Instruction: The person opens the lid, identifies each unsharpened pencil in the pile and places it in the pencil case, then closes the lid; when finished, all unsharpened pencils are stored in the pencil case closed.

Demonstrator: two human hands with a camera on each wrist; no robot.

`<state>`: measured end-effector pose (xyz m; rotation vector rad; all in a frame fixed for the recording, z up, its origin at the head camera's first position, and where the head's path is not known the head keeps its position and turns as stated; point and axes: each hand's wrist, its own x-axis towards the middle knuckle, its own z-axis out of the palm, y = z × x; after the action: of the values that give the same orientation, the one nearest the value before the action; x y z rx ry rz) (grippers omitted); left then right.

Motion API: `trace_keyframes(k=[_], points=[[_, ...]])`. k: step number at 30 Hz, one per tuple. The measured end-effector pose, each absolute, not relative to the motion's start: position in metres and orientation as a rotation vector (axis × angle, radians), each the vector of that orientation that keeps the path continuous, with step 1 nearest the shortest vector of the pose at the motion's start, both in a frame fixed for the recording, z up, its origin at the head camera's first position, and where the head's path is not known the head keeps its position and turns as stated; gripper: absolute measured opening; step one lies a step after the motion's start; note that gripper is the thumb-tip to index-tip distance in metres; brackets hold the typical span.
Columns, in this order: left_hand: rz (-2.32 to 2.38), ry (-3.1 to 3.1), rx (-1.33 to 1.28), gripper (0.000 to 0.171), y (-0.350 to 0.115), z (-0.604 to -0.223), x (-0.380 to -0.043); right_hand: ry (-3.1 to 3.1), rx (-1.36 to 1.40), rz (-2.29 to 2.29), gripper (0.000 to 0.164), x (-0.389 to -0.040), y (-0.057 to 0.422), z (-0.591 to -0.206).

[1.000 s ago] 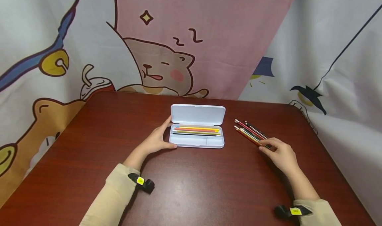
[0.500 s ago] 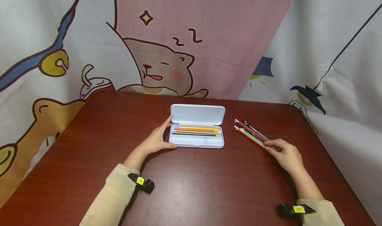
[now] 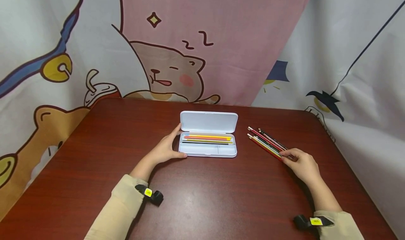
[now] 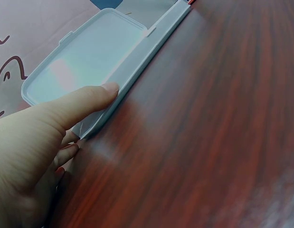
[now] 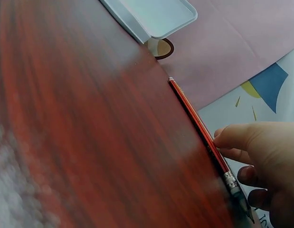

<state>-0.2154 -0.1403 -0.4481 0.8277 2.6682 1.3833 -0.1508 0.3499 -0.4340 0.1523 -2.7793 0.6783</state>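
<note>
A white pencil case [image 3: 207,150] lies with its lid [image 3: 209,121] raised and several pencils [image 3: 207,138] in its rear compartment. At its left end my left hand [image 3: 164,148] grips it, thumb along the front side, as the left wrist view also shows; the other fingers are partly hidden behind the case. To the right, several loose pencils [image 3: 265,144] lie slanted on the table in a loose bundle. My right hand [image 3: 302,164] pinches the near ends of that bundle. In the right wrist view the thumb lies against a red pencil [image 5: 192,111].
The dark red wooden table [image 3: 202,197] runs back to a printed curtain [image 3: 237,57] along its far and right edges. Black wrist cameras are strapped over both beige sleeves [image 3: 117,204].
My right hand has shifted slightly right and toward me along the pencils, to their near ends. The left hand and the case have stayed in place.
</note>
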Motion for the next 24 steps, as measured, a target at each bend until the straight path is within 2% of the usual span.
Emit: trace_keyframes(k=[14,24], points=[[1.389,2.665,0.833,0.121,-0.141,-0.449,-0.217,-2.854,0.111,0.667,0.020,-0.148,0.347,-0.430],[1.385,2.667,0.827,0.121,-0.141,-0.449,-0.217,-2.911,0.058,0.678,0.019,-0.147,0.350,-0.424]])
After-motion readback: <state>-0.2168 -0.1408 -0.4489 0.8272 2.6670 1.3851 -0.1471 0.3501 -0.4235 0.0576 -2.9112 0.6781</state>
